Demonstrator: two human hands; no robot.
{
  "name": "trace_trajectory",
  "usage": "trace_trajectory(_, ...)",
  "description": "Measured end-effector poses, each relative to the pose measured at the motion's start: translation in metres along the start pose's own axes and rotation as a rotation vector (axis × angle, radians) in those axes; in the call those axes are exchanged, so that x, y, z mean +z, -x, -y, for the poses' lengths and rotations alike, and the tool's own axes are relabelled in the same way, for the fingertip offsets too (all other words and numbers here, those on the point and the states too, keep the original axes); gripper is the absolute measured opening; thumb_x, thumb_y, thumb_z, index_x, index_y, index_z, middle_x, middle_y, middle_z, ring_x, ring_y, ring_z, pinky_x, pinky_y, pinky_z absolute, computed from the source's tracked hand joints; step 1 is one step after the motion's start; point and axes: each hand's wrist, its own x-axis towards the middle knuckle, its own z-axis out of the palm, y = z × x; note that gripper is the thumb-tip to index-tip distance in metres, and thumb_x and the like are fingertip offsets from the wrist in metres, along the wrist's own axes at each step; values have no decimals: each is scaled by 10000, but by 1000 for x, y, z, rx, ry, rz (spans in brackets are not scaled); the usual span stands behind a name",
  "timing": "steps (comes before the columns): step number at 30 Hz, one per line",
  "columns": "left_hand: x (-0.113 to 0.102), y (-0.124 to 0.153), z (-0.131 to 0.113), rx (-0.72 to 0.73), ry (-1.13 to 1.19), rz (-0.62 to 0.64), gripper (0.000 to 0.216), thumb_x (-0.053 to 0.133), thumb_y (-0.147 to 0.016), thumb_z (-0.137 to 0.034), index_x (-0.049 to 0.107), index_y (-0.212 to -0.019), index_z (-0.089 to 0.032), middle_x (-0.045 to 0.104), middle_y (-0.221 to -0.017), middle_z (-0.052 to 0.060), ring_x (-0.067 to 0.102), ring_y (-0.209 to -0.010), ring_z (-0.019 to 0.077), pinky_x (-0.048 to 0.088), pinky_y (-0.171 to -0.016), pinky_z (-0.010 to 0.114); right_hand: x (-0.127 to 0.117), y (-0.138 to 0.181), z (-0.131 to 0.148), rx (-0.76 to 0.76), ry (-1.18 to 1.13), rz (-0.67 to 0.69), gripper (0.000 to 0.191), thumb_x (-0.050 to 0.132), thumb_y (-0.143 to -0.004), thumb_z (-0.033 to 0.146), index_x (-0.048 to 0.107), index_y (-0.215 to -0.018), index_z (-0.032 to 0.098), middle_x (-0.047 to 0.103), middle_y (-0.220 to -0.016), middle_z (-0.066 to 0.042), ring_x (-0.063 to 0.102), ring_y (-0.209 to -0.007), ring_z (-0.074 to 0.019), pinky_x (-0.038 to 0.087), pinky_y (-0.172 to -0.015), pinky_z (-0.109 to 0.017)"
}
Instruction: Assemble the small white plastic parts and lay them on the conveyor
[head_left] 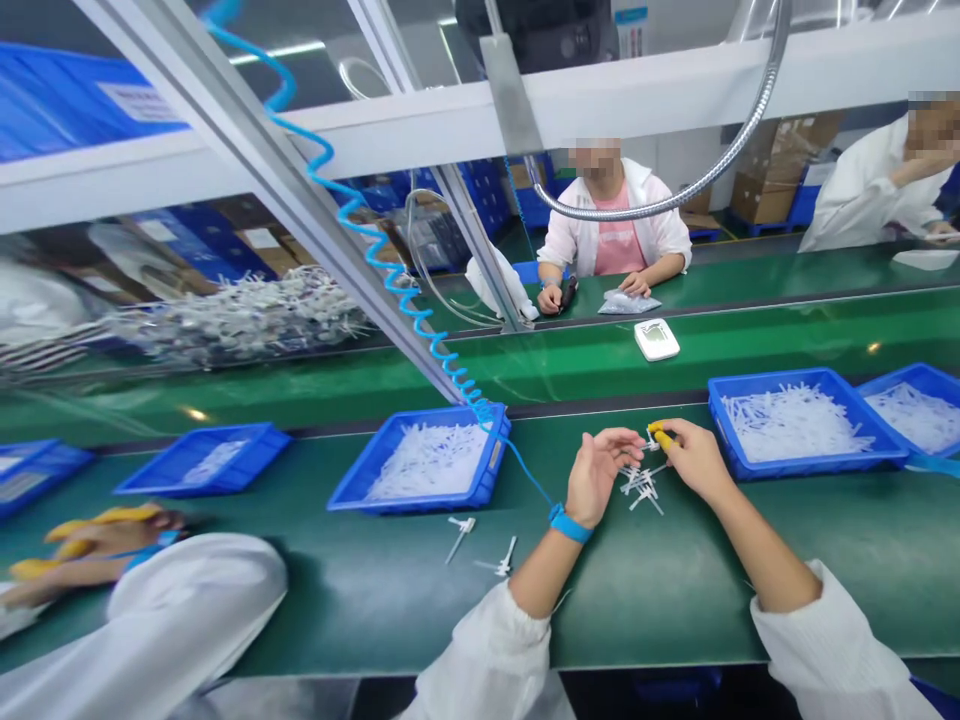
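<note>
My left hand (598,473) hovers over the green table with its fingers curled and slightly apart, just left of a small heap of white plastic parts (640,484). A blue wrist strap (570,523) with a coiled blue cord (375,250) is on that wrist. My right hand (691,458) is closed in a pinch on one small white part (652,441), its fingertips in yellow finger cots. Both hands meet above the heap.
Blue trays of white parts sit at centre (429,460), right (802,420), far right (919,400) and left (206,458). Two loose parts (480,545) lie near my left sleeve. A co-worker's arm (112,600) is at the left. Two people sit beyond the conveyor (525,365).
</note>
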Motion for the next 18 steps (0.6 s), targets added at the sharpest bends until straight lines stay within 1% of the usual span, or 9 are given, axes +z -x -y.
trace_trajectory(2, 2, 2, -1, -24, 9, 22, 774, 518, -936, -825, 777, -1042, -103, 745, -999, 170, 666, -860, 242, 540, -781, 342, 3, 2, 6, 50, -190, 68, 314, 679, -851, 399, 804, -1049, 191, 764, -793, -62, 606, -558, -165, 434, -524, -285)
trace_trajectory(4, 1, 3, 0, -20, 2, 14, 771, 519, -940, -820, 777, -1027, -99, 735, -959, 157, 655, -839, 232, 530, -775, 335, 7, 5, 14, 105, -433, 148, 337, 732, -848, 452, 787, -1042, 182, 771, -832, -72, 616, -568, -155, 419, -497, -263)
trace_trajectory(6, 0, 2, 1, 14, -11, -25, 730, 546, -947, -790, 778, -1025, -102, 721, -952, 140, 639, -825, 215, 520, -758, 318, 10, 8, 20, 143, -640, 200, 343, 791, -831, 466, 777, -1028, 186, 780, -894, -81, 647, -612, -152, 435, -506, -247)
trace_trajectory(8, -1, 0, 2, 68, -35, -74, 654, 610, -944, -734, 779, -1052, -111, 708, -998, 130, 628, -851, 207, 516, -749, 302, 12, 10, 25, 169, -771, 254, 333, 831, -822, 453, 780, -1016, 188, 782, -922, -84, 678, -666, -155, 473, -540, -240)
trace_trajectory(10, -2, -1, 4, 108, -61, -103, 573, 669, -938, -669, 775, -1082, -125, 697, -1060, 127, 626, -923, 216, 526, -778, 299, 13, 12, 27, 180, -849, 328, 338, 845, -829, 444, 788, -1038, 184, 785, -946, -90, 704, -726, -161, 516, -589, -242)
trace_trajectory(12, -3, -2, 5, 125, -79, -101, 498, 701, -941, -606, 767, -1102, -139, 691, -1099, 122, 622, -1001, 229, 537, -831, 308, 14, 14, 29, 171, -901, 386, 350, 845, -846, 440, 792, -1080, 186, 789, -971, -95, 723, -780, -169, 554, -647, -250)
trace_trajectory(15, -4, -2, 7, 125, -115, -68, 432, 719, -948, -536, 744, -1153, -156, 691, -1155, 115, 627, -1082, 241, 535, -929, 331, 14, 15, 29, 153, -951, 403, 359, 840, -865, 436, 788, -1126, 195, 797, -1010, -103, 743, -851, -184, 586, -705, -266)
trace_trajectory(18, -4, -1, 8, 128, -173, -26, 447, 732, -949, -500, 706, -1250, -170, 686, -1243, 120, 626, -1183, 262, 498, -1058, 373, 12, 15, 29, 148, -966, 408, 345, 827, -886, 425, 786, -1138, 193, 797, -1075, -121, 752, -928, -204, 597, -739, -277)
